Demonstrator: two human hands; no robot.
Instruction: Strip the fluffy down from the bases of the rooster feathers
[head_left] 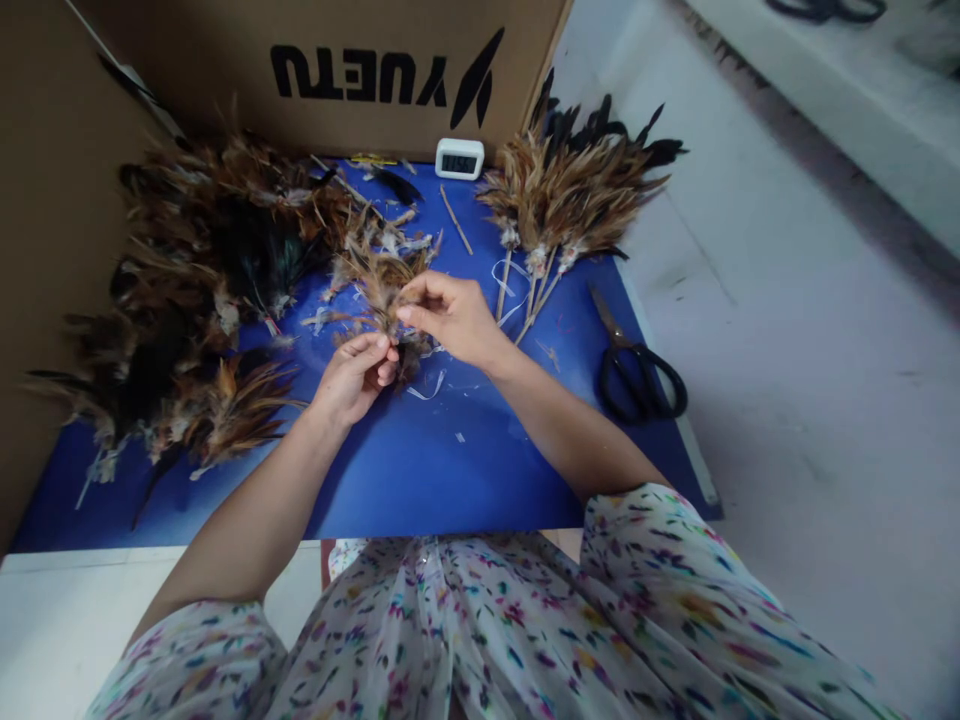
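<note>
Between my two hands, near the middle of the blue table, is a small bunch of brown feathers. My left hand pinches the lower end of the bunch, its fingers curled. Just above and to the right, my right hand holds the side of the same bunch between thumb and index finger. A big heap of brown and black feathers covers the left of the table. At the back right lie feather bundles on sticks, tufts pointing away from me.
Black-handled scissors lie at the table's right edge. A white digital clock stands at the back before a cardboard box. A loose stick, white string and feather scraps are scattered mid-table. A pale wall is right.
</note>
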